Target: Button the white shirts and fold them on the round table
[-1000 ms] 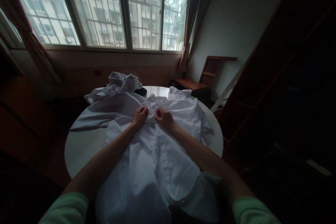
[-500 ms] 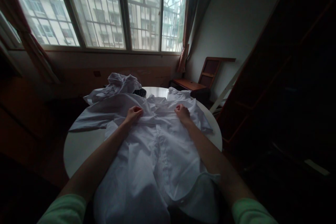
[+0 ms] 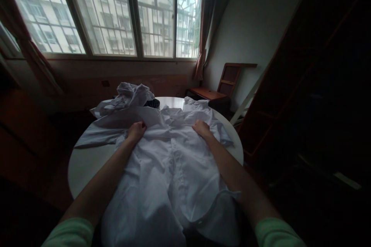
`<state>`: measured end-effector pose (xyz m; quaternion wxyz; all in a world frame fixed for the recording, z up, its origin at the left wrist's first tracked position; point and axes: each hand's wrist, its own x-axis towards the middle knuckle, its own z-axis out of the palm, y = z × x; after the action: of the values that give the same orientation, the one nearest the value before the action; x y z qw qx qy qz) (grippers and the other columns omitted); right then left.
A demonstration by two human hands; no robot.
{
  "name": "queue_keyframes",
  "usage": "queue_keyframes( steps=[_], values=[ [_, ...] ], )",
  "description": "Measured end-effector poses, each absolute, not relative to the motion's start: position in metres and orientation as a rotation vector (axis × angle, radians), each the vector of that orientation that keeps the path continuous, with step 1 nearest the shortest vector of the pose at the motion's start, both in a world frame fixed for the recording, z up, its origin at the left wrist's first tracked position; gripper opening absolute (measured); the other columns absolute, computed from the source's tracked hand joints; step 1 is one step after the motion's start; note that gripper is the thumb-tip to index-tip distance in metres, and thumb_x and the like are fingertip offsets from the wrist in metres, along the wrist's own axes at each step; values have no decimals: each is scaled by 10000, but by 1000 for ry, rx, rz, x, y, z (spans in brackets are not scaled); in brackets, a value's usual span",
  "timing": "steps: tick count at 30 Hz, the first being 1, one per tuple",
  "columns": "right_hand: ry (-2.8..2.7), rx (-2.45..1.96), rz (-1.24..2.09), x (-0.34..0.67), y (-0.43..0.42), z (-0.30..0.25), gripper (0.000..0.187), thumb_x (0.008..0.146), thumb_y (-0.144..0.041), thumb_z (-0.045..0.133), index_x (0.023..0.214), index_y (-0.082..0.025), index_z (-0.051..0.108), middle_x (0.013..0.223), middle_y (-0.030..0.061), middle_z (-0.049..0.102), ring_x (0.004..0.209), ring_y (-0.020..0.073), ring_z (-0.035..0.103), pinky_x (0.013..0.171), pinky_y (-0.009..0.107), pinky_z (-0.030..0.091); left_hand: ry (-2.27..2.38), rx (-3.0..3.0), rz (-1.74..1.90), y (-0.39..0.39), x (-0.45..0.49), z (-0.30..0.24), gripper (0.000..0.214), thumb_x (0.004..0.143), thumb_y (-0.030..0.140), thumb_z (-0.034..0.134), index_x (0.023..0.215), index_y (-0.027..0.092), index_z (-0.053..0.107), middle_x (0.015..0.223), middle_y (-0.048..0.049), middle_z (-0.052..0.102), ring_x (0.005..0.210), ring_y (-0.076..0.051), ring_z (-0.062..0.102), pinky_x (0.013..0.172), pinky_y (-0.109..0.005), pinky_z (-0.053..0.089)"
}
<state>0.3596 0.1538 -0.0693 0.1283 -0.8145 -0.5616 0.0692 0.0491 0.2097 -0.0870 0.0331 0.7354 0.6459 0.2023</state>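
Observation:
A white button-up shirt lies spread front side up on a round white table, its collar toward the window and its hem hanging over the near edge. My left hand is closed on the cloth near the shirt's left chest side as I see it. Across the placket, my right hand grips the fabric on the other side, fingers curled in. Both fingertips are partly hidden by the hands themselves. Beyond the left hand, a crumpled heap of pale cloth rests on the table.
Beside the heap sits a small dark patterned item. A wooden chair stands behind the table by the wall. Barred windows with tied curtains are at the back. A dark shelf frame rises at the right.
My left hand has moved left and slightly nearer along the shirt. The right hand has stayed almost in place. The view has shifted slightly.

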Motion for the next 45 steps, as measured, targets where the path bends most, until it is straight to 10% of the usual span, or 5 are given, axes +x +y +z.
queue_keyframes(
  steps=[9, 17, 23, 45],
  values=[
    [-1479, -2272, 153, 363, 153, -75, 273, 815, -288, 425, 988, -129, 564, 963, 123, 651, 917, 217, 602, 695, 252, 421, 1914, 2276, 633, 208, 55, -82, 339, 776, 420, 428, 876, 176, 641, 899, -106, 668, 840, -221, 611, 675, -256, 424],
    [-1459, -2264, 169, 361, 152, -73, 243, 794, -302, 476, 957, -147, 570, 951, 122, 652, 902, 221, 607, 699, 265, 420, 1325, 2002, 654, 211, 41, -70, 410, 379, 445, 739, 659, 167, 628, 528, 28, 552, 489, -117, 479, 450, -202, 355],
    [-1582, -2247, 171, 356, 151, -72, 356, 732, -463, 547, 937, -175, 593, 944, 105, 657, 905, 225, 602, 694, 268, 423, 1271, 2080, 731, 211, 46, -77, 268, 457, 410, 687, 487, 171, 568, 435, 46, 478, 436, -88, 404, 422, -193, 301],
    [-1336, -1959, 122, 352, 159, -48, 256, 856, -213, 365, 1075, -147, 480, 864, 95, 657, 788, 185, 621, 675, 252, 448, 1704, 2166, 1131, 206, 72, -56, 185, 791, 347, 462, 834, 184, 536, 754, -63, 670, 740, -193, 619, 631, -248, 403]
  ],
)
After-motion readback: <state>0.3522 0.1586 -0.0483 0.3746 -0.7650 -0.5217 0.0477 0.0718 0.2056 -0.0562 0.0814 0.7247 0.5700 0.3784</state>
